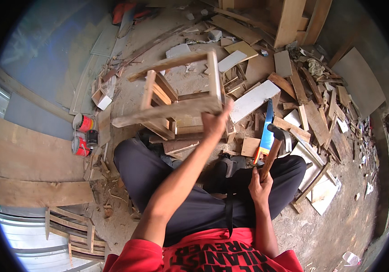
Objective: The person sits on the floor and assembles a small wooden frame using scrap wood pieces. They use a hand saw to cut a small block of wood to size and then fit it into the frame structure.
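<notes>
My left hand (216, 121) is closed around a corner of a wooden frame (167, 112), made of several nailed-looking slats and posts like a small stool frame. The frame is tilted in front of my knees, and its near rail is smeared by motion. Low on its wooden handle, my right hand (260, 183) grips a claw hammer (272, 156) with the dark head pointing up above my right knee. Just left of the hammer lies a handsaw (267, 129) with a blue blade and an orange handle. What the frame rests on, if anything, is partly hidden.
Loose boards and offcuts (312, 109) are heaped to the right, with a white board (255, 99) beside the frame. Red and dark cans (83, 123) stand at the left. A slatted wooden piece (74, 226) lies lower left. Tall planks (289, 22) lean at the back.
</notes>
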`<action>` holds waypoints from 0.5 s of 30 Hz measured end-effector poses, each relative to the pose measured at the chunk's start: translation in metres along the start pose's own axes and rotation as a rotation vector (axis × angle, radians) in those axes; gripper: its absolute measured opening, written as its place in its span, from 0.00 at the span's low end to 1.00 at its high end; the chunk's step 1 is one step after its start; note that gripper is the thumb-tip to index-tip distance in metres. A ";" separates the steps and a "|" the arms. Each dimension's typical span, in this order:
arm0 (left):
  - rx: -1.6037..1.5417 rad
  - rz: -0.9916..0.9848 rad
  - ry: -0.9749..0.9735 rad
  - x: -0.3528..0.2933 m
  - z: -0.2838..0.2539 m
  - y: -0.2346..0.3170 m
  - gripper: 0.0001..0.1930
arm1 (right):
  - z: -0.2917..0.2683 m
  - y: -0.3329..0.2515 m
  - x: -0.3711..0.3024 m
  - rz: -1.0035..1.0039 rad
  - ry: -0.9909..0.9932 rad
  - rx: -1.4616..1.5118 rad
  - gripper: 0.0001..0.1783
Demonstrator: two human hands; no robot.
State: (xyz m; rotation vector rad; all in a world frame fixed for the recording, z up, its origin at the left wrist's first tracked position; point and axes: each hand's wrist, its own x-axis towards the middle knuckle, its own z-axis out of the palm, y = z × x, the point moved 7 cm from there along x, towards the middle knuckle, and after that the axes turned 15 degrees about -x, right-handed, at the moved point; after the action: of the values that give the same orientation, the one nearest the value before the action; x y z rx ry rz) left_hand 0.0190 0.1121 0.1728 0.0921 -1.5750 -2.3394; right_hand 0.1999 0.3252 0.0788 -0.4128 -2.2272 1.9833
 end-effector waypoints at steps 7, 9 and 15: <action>-0.770 0.053 0.062 0.115 -0.056 0.223 0.18 | -0.022 0.009 0.003 0.237 0.103 0.090 0.18; -0.896 0.009 -0.041 0.127 -0.084 0.262 0.21 | -0.018 0.009 0.007 0.265 0.097 0.087 0.17; -0.985 0.028 -0.048 0.103 -0.110 0.248 0.25 | -0.008 0.005 0.005 0.230 0.008 0.007 0.17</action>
State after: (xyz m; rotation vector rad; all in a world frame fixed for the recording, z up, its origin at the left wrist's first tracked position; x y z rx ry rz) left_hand 0.0023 -0.1017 0.3684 -0.2097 -0.2938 -2.8096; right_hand 0.1978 0.3345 0.0740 -0.7035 -2.2567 2.0910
